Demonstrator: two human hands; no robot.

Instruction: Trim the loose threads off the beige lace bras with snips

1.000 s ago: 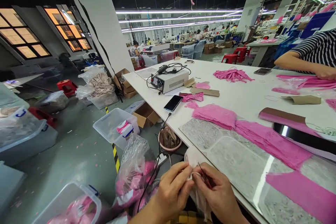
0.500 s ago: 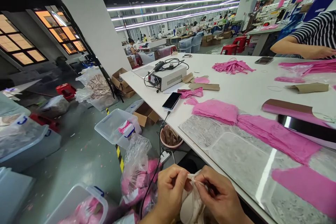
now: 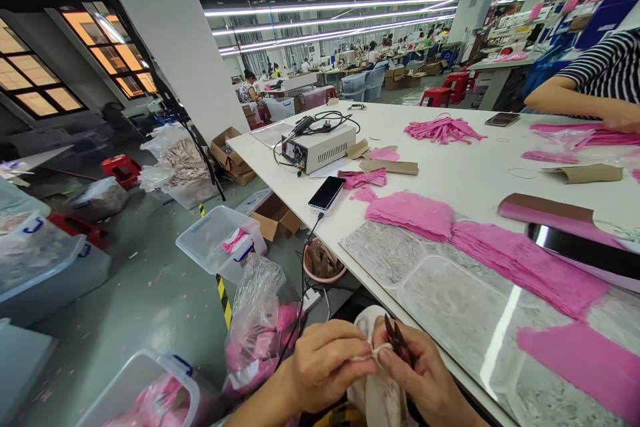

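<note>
Below the table's near edge, a cream fabric piece (image 3: 376, 390) hangs between my hands. My left hand (image 3: 327, 363) is closed, its fingertips pinching the light edge of that fabric. In my right hand (image 3: 420, 370) is a pair of dark thread snips (image 3: 397, 340), blades pointing up and slightly apart. The thumb of the same hand presses on the fabric edge, close against the left fingertips. Part of the fabric is hidden behind the fingers.
On the white table (image 3: 450, 177) lie pink fabric stacks (image 3: 530, 263), a phone (image 3: 327, 193) and a control box (image 3: 325, 147). A bag of pink pieces (image 3: 260, 340) and a plastic bin (image 3: 220, 233) stand left. A co-worker's arm (image 3: 575, 103) reaches in at right.
My left hand has turned so its back faces up, and the cream fabric has shifted in my fingers. The snips' blades now point up in plain view. The co-worker's hand has moved slightly left.
</note>
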